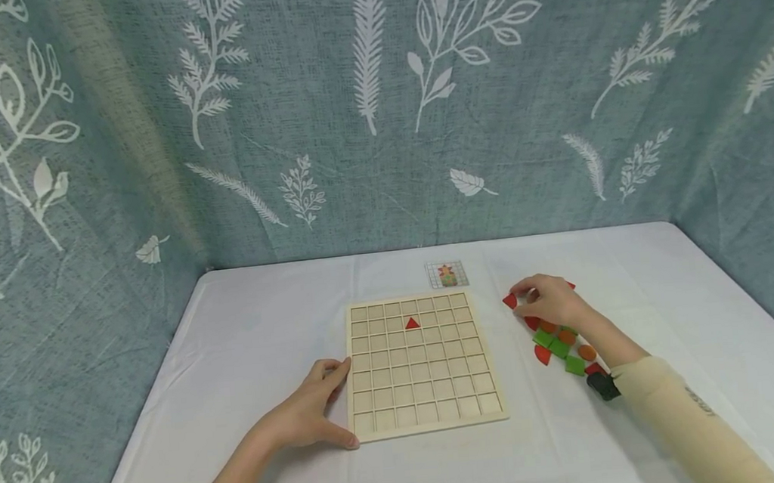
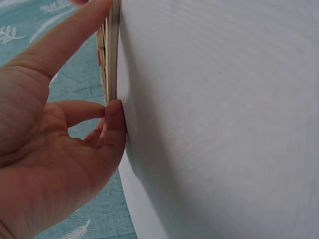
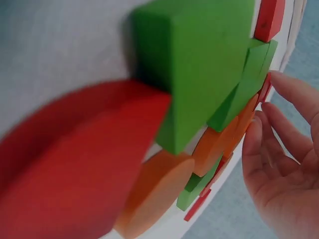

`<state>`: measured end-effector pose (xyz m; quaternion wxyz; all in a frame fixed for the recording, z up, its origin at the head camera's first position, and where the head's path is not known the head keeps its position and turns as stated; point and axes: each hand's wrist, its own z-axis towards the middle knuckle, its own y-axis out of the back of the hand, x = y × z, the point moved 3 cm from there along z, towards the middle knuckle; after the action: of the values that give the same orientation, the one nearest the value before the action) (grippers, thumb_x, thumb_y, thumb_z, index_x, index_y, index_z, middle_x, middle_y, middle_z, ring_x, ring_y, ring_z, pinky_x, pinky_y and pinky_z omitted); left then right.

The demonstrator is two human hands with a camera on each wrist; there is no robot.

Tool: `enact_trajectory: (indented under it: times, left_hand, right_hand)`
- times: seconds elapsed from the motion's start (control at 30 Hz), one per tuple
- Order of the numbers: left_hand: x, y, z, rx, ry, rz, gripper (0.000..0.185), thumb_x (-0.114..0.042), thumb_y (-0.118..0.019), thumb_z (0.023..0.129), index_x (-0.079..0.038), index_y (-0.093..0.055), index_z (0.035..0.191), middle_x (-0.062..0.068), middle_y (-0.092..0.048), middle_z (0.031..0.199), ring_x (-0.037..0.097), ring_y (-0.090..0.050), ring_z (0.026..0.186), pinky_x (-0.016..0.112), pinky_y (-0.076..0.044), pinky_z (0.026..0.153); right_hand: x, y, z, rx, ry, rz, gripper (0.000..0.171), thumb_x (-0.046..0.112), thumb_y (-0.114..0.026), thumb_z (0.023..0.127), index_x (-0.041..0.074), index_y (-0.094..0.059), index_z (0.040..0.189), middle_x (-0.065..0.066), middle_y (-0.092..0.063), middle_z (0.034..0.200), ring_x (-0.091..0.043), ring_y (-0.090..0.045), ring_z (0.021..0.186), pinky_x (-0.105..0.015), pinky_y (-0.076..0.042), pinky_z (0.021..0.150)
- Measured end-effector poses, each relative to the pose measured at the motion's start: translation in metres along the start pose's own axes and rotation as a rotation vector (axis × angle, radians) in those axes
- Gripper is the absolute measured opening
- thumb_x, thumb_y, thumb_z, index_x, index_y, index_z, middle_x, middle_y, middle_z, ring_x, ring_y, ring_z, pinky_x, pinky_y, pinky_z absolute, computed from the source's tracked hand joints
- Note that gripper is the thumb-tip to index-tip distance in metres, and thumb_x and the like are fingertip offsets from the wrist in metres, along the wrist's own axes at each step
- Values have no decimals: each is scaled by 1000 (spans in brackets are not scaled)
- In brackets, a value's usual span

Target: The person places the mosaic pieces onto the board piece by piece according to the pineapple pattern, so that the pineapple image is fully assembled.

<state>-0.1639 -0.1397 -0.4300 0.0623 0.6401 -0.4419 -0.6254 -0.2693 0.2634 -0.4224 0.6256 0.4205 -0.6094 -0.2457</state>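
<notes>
Two hands are seen on a white, cloth-covered surface [image 1: 263,319]. Nearest, the left hand [image 1: 308,414] is laid against the left edge of a pale wooden board [image 1: 420,364], whose face is cut into a grid of square cells; its fingers are spread and nearly straight, the thumb being pressed to the near corner and the fingertips [image 1: 342,366] to the edge further up, with nothing gripped. One small red triangle [image 1: 412,323] is seated in a cell near the board's far side. To the right of the board, a loose cluster of flat, smooth pieces [image 1: 562,345] is spread out: green squares, orange discs and red curved shapes. The right hand [image 1: 549,301] is rested on the far end of this cluster, fingers curled downward onto red pieces; whether one is pinched cannot be told. Beyond the board, a small printed pattern card [image 1: 447,274] is laid flat.
</notes>
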Motion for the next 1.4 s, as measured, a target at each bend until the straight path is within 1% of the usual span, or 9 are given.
enact_trajectory:
  times: [0.27, 0.43, 0.53, 0.6, 0.77, 0.97, 1.07, 1.2, 1.4]
  left_hand:
    - [-1, -1, -1, 1, 15, -14, 120, -25, -94, 60, 6, -23, 151, 17, -29, 143, 30, -43, 125, 48, -35, 107]
    - [-2, -1, -1, -5, 31, -15, 120, -25, -94, 59, 6, -24, 151, 17, -29, 144, 31, -42, 127, 49, -33, 108]
    - [-1, -1, 0, -5, 40, -14, 120, -25, -94, 59, 5, -24, 151, 16, -29, 144, 31, -42, 128, 50, -32, 109]
    - [-1, -1, 0, -3, 42, -11, 120, -25, -94, 59, 4, -24, 152, 16, -29, 144, 31, -41, 128, 49, -32, 109]
    - [-1, 0, -1, -1, 33, 6, 120, -26, -94, 59, 4, -24, 152, 15, -29, 144, 28, -43, 125, 48, -34, 107]
    - [-1, 0, -2, 5, 15, 4, 120, -27, -93, 61, 5, -23, 152, 17, -28, 145, 28, -43, 123, 49, -35, 106]
    - [-1, 0, -3, 5, 10, -5, 119, -26, -93, 61, 5, -22, 152, 18, -27, 144, 29, -43, 123, 49, -35, 106]
    - [-1, 0, -2, 4, 6, -9, 120, -26, -93, 61, 5, -23, 152, 18, -28, 144, 29, -43, 122, 49, -35, 106]
    - [0, 0, -1, 9, -5, -3, 120, -28, -93, 61, 6, -22, 151, 18, -28, 144, 29, -43, 123, 49, -35, 106]
  right_hand:
    - [-1, -2, 6, -10, 10, -26, 32, 20, -75, 86, 1, -69, 111, -13, -65, 104, -27, -58, 91, -39, -52, 76]
    - [-3, -2, 8, -19, -17, -41, 34, 25, -75, 86, 1, -68, 109, -12, -67, 101, -26, -59, 91, -39, -52, 77]
    - [0, -3, 7, -33, -33, -29, 36, 27, -76, 85, 1, -68, 108, -11, -68, 98, -26, -61, 90, -38, -53, 75]
    - [4, -5, 6, -42, -28, -2, 36, 29, -76, 85, 2, -68, 108, -9, -68, 97, -25, -62, 89, -36, -53, 73]
    - [26, -16, 4, -52, 32, 61, 35, 32, -78, 83, 6, -69, 105, -3, -68, 91, -20, -64, 84, -32, -51, 67]
    - [61, -38, 4, -15, 96, 101, 33, 34, -82, 78, 9, -70, 98, 5, -67, 80, -11, -61, 74, -30, -49, 67]
    - [76, -49, 5, 1, 144, 101, 32, 33, -82, 78, 10, -70, 94, 7, -65, 76, -9, -59, 70, -30, -49, 67]
    - [92, -60, 8, 27, 202, 83, 28, 31, -82, 78, 10, -68, 90, 7, -63, 75, -8, -58, 69, -28, -49, 67]
    - [106, -69, 9, 36, 280, 21, 27, 27, -82, 79, 8, -67, 88, 5, -62, 77, -7, -56, 70, -25, -48, 65]
